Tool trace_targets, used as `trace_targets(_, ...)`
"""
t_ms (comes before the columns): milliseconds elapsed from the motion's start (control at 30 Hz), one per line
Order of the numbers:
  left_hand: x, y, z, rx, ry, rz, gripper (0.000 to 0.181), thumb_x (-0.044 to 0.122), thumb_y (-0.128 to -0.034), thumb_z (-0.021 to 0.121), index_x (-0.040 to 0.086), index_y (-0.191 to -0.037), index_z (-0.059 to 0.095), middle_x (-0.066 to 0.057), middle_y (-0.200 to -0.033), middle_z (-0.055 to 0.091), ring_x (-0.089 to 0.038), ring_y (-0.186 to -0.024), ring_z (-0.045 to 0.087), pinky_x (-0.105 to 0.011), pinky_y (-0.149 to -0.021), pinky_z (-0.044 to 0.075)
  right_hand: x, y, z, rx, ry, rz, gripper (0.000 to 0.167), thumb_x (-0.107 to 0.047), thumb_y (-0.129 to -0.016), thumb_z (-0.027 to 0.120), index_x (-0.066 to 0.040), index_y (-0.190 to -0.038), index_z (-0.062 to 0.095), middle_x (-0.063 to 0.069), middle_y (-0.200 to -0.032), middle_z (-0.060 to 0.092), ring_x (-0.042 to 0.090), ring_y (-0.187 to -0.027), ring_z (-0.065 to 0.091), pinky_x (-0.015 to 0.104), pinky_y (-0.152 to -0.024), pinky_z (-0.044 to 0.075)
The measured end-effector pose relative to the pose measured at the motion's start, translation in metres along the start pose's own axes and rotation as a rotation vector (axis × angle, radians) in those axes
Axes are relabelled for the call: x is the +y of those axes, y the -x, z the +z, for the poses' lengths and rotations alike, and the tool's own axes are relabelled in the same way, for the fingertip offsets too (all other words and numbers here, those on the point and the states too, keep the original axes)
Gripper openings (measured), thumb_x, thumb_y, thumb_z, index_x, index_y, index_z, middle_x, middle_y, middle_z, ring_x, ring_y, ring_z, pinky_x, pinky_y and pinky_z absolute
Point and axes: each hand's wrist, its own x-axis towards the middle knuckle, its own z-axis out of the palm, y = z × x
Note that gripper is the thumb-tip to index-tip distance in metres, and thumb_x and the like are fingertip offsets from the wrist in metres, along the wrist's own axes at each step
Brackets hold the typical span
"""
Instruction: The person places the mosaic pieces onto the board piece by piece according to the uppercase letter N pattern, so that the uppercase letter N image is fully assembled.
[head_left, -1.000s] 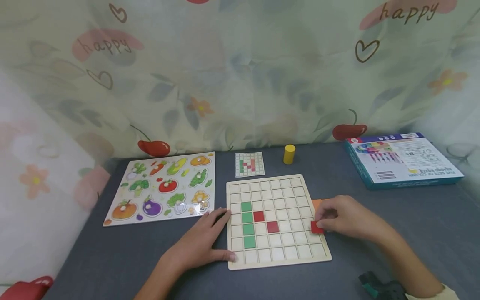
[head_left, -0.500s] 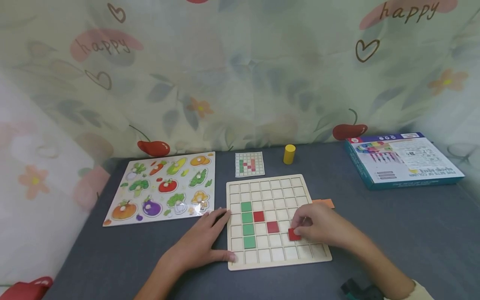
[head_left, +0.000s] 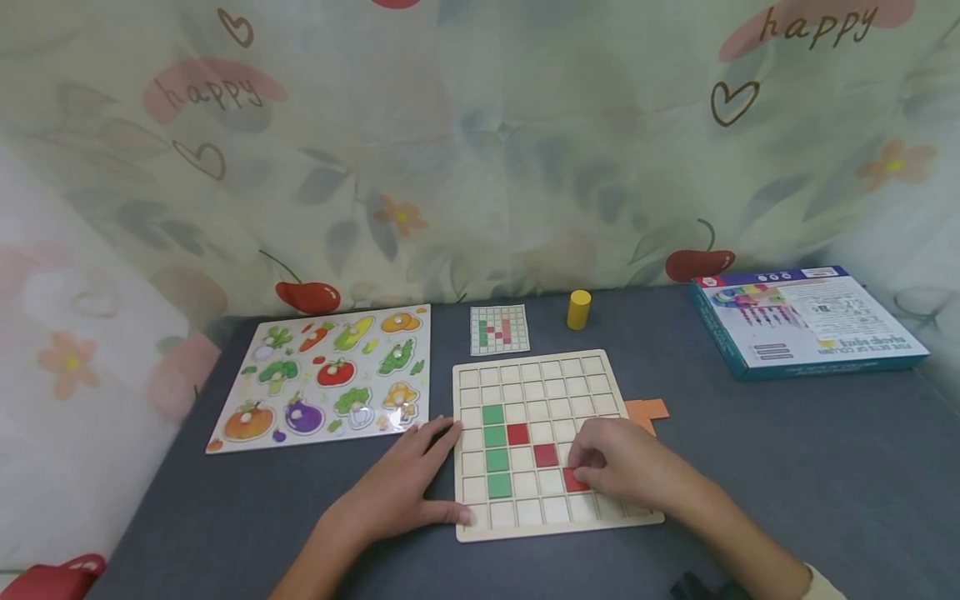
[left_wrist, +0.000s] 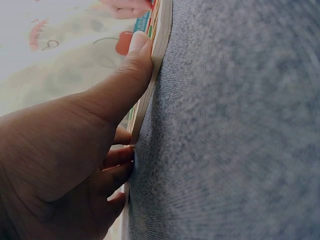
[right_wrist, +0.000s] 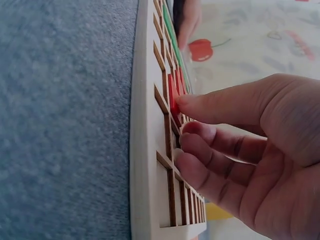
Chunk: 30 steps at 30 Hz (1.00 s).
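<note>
A pale wooden grid board [head_left: 532, 390] lies on the dark cloth, a column of green squares [head_left: 497, 459] set in its left part. Two red squares [head_left: 545, 455] step down to the right from that column. My right hand [head_left: 626, 462] pinches a third red square tile [head_left: 573, 481] at a cell one row lower; the right wrist view has the thumb on the tile [right_wrist: 173, 102]. Whether it sits fully in the cell, I cannot tell. Along the board's left edge rests my left hand [head_left: 405, 483], thumb on the near corner and fingers touching the side.
Orange pieces [head_left: 648, 410] lie against the board's right edge. Behind it are a small pattern card [head_left: 517, 343] and a yellow cylinder [head_left: 578, 310]. A vegetable picture board [head_left: 318, 400] lies left, a flat box [head_left: 810, 325] back right. A printed cloth hangs behind.
My right hand has carried the red tile from the board's right edge leftward to a cell diagonally below the other red squares. The orange pieces have come into fuller view. My left hand stays put.
</note>
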Motion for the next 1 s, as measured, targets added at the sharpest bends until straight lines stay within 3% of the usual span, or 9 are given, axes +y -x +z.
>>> trace_targets(167, -0.001, 0.001, 0.0, 0.006, -0.001, 0.001, 0.108, 0.076, -0.0785, 0.065, 0.013, -0.159, 0.031, -0.009, -0.16, 0.029, -0.032, -0.146, 0.026, -0.054, -0.115, 0.028, 0.002, 0.002, 0.001, 0.027, 0.047, -0.083, 0.013, -0.005, -0.083, 0.08, -0.018, -0.084, 0.081, -0.016, -0.082, 0.056, 0.002, -0.074, 0.053, 0.025, -0.065, 0.049)
trace_targets(267, -0.002, 0.0, 0.001, 0.007, -0.007, 0.004, 0.108, 0.076, -0.0788, 0.064, 0.013, -0.159, 0.03, -0.009, -0.16, 0.029, -0.032, -0.146, 0.026, -0.054, -0.115, 0.027, 0.006, 0.004, -0.008, 0.037, 0.027, -0.081, 0.014, -0.005, -0.084, 0.078, -0.018, -0.086, 0.081, -0.015, -0.085, 0.057, 0.003, -0.074, 0.053, 0.025, -0.065, 0.049)
trace_targets(367, -0.002, 0.0, 0.001, 0.001, -0.008, 0.007, 0.107, 0.077, -0.0792, 0.063, 0.014, -0.16, 0.029, -0.008, -0.16, 0.028, -0.031, -0.146, 0.026, -0.053, -0.116, 0.024, 0.017, 0.009, -0.026, 0.065, 0.027, -0.042, 0.013, -0.005, -0.085, 0.077, -0.016, -0.089, 0.08, -0.012, -0.086, 0.059, 0.006, -0.074, 0.053, 0.025, -0.063, 0.048)
trace_targets(467, -0.002, -0.001, 0.001, -0.002, -0.007, 0.008, 0.107, 0.076, -0.0795, 0.063, 0.014, -0.16, 0.029, -0.008, -0.16, 0.028, -0.03, -0.147, 0.026, -0.053, -0.117, 0.022, 0.033, 0.017, -0.046, 0.097, 0.096, 0.017, 0.011, -0.006, -0.084, 0.079, -0.013, -0.092, 0.078, -0.01, -0.083, 0.059, 0.008, -0.072, 0.052, 0.029, -0.062, 0.048)
trace_targets(600, -0.001, 0.0, 0.001, 0.0, -0.006, 0.002, 0.107, 0.076, -0.0792, 0.064, 0.014, -0.159, 0.03, -0.008, -0.16, 0.028, -0.031, -0.147, 0.026, -0.054, -0.117, 0.024, 0.053, 0.023, -0.061, 0.037, 0.186, 0.092, 0.017, -0.01, -0.081, 0.083, -0.011, -0.096, 0.075, -0.007, -0.084, 0.06, 0.012, -0.075, 0.054, 0.036, -0.066, 0.05)
trace_targets(733, -0.001, 0.0, 0.0, 0.005, -0.004, 0.005, 0.106, 0.075, -0.0796, 0.064, 0.014, -0.159, 0.03, -0.008, -0.16, 0.028, -0.031, -0.147, 0.026, -0.054, -0.116, 0.024, 0.062, 0.022, -0.061, -0.013, 0.204, 0.107, 0.021, -0.013, -0.08, 0.085, -0.011, -0.099, 0.074, -0.005, -0.086, 0.06, 0.014, -0.077, 0.053, 0.039, -0.068, 0.049)
trace_targets(1000, -0.002, 0.0, 0.001, -0.004, -0.004, 0.004, 0.107, 0.076, -0.0796, 0.063, 0.014, -0.16, 0.029, -0.009, -0.16, 0.028, -0.032, -0.147, 0.025, -0.054, -0.116, 0.024, 0.063, 0.019, -0.054, 0.013, 0.205, 0.089, 0.02, -0.013, -0.08, 0.084, -0.013, -0.096, 0.072, -0.008, -0.08, 0.056, 0.011, -0.073, 0.049, 0.035, -0.063, 0.045)
